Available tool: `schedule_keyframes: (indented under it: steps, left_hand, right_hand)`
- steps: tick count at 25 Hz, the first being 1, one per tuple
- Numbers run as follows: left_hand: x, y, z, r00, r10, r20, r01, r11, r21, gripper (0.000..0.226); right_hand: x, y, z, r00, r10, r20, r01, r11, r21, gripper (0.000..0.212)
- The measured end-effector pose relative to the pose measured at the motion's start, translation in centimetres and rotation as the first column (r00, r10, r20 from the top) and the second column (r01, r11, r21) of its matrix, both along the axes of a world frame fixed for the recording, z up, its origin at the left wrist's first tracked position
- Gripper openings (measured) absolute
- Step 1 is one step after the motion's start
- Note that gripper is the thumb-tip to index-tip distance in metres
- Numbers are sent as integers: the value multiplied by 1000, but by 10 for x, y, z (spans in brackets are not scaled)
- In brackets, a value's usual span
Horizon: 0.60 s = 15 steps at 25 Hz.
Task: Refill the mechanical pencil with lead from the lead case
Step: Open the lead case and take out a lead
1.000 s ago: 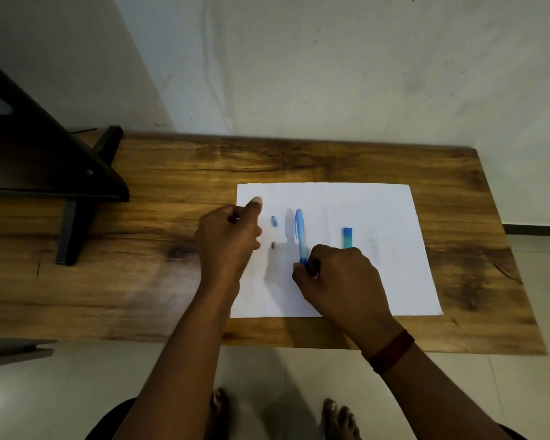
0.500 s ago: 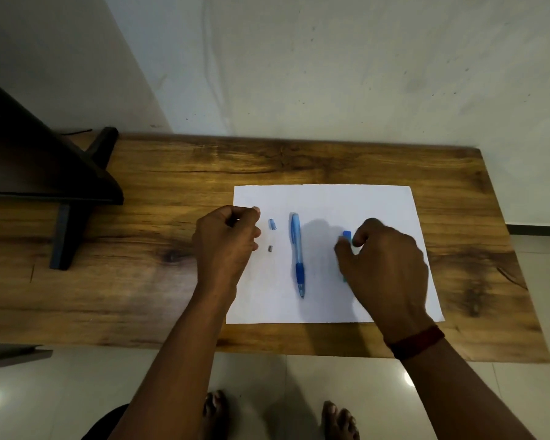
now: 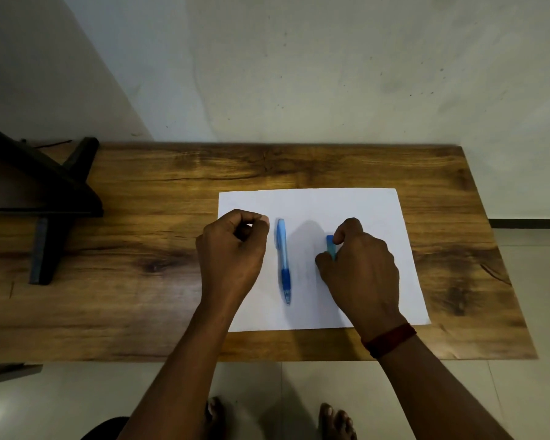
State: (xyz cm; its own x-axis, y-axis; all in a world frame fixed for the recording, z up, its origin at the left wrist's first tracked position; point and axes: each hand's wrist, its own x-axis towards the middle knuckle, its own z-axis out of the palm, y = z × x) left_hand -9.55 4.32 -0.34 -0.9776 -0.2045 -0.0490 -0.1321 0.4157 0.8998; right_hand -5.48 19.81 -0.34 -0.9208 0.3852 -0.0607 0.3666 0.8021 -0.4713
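Note:
A blue mechanical pencil (image 3: pixel 282 258) lies on a white sheet of paper (image 3: pixel 311 204), tip pointing toward me. Just left of its top end is my left hand (image 3: pixel 232 249), fingers curled with thumb and forefinger pinched together; nothing shows between them. The two small pencil parts seen earlier beside the pencil are out of sight under this hand. To the right of the pencil, my right hand (image 3: pixel 359 265) grips the small blue lead case (image 3: pixel 331 246) between thumb and forefinger. The case is still down at the paper.
The paper lies on a wooden table (image 3: pixel 140 281) against a pale wall. A dark stand (image 3: pixel 45 217) occupies the table's left end. My bare feet are on the tiled floor below the near edge.
My right hand let go of the pencil, moved right and closed on the lead case. My left hand shifted right, covering the two small parts.

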Motion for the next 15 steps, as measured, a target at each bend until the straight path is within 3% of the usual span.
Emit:
schedule_keyframes:
  steps: [3, 6, 8, 10, 15]
  left_hand:
    - [1, 3, 4, 999, -38, -37, 38, 999, -16, 17]
    - [4, 7, 7, 993, -113, -34, 113, 994, -14, 2]
    - [5, 10, 8, 986, -167, -1, 167, 986, -3, 17]
    - [6, 13, 10, 977, -208, 46, 205, 977, 55, 22]
    - [4, 12, 14, 968, -229, 105, 205, 959, 197, 9]
  right_hand:
    - [-5, 3, 2, 999, -38, -22, 36, 998, -60, 35]
    - [-12, 4, 7, 986, -39, -163, 2, 975, -220, 34]
    - [-13, 1, 10, 963, -5, -271, -87, 940, -329, 34]
    - [-13, -5, 12, 941, 27, -338, -165, 908, -386, 35]
    - [-14, -12, 13, 922, 70, -382, -246, 865, -437, 36]
